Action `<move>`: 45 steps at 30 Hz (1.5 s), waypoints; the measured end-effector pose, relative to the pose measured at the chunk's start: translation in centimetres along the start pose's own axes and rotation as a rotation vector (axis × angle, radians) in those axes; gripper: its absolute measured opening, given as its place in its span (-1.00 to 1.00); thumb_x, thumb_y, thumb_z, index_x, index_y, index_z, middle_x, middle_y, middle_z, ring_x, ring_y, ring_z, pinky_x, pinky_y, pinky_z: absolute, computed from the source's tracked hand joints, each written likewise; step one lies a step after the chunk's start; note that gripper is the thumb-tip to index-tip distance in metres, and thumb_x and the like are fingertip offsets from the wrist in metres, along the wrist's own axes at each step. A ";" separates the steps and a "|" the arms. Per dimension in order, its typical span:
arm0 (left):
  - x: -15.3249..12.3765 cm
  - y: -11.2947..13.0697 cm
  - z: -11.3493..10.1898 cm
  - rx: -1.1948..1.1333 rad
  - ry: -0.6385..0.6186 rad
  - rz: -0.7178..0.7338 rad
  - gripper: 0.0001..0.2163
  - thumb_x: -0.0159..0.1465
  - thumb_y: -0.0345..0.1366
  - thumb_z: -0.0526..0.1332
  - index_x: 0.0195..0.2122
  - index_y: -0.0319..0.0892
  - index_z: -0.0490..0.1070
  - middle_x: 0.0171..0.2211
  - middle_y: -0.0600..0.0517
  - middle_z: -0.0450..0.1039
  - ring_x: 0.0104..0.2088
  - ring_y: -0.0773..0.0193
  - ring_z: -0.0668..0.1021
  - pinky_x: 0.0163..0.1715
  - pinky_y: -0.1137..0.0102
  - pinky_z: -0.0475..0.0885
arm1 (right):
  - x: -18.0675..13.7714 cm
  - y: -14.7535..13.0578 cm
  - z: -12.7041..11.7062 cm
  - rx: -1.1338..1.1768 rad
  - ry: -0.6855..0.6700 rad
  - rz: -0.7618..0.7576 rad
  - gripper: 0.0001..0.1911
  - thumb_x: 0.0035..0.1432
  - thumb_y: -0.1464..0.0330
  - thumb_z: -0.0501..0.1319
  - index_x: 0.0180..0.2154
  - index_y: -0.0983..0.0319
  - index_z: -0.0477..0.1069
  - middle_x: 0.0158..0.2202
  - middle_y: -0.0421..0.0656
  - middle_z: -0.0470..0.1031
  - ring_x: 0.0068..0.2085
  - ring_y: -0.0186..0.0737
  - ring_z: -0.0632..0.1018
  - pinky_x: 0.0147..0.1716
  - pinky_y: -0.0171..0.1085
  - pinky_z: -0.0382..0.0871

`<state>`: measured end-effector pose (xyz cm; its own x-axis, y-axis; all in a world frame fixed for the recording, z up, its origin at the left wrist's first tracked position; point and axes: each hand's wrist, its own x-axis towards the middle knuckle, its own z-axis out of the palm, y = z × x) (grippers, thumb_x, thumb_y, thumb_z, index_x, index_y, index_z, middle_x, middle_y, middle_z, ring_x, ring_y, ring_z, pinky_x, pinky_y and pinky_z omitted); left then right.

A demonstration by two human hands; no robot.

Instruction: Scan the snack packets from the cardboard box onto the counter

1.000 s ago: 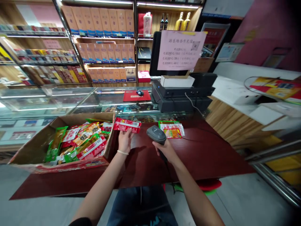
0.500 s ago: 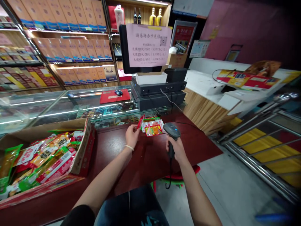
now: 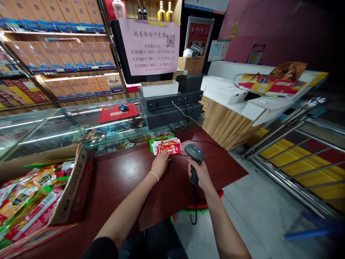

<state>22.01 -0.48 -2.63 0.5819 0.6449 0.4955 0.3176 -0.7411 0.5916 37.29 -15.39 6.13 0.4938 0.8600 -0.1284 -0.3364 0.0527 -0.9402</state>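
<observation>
While the dark red table filled the lower middle of the frame, a glass counter ran behind it from the left edge to the centre. At the lower left stood an open cardboard box, heaped with red, orange and green snack packets. At the upper centre, on the counter, sat a black till unit with a pink notice hung over its screen, and left of it lay a red mat bearing 1 mouse.

Just right of the frame's centre, at the far edge of the table, lay a small stack of packets, the top 1 red. The left hand lay stretched out with its fingers nearly straight, their tips resting on the near edge of that red packet and not curled round it. Just to the right, the right hand was wrapped tightly round the grip of a barcode scanner, whose grey head stood just beside the stack. Its black cable dropped over the table's near edge.
</observation>
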 end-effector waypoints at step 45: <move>-13.1 4.2 -33.7 0.331 0.477 -0.188 -0.74 0.34 -0.33 0.13 0.05 -0.10 0.37 0.00 -0.07 0.46 0.05 0.18 0.48 0.09 0.18 0.38 | -4.8 2.6 24.1 -0.201 -0.632 0.004 -0.63 0.03 0.12 0.38 -0.50 0.23 0.33 -0.68 -0.30 0.33 -0.72 -0.40 0.34 -0.75 -0.40 0.19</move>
<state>-9.46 -5.74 14.78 0.1177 0.7259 0.6776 0.6430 -0.5758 0.5051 14.79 -7.14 11.91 -0.0933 0.9954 0.0196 -0.1507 0.0053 -0.9886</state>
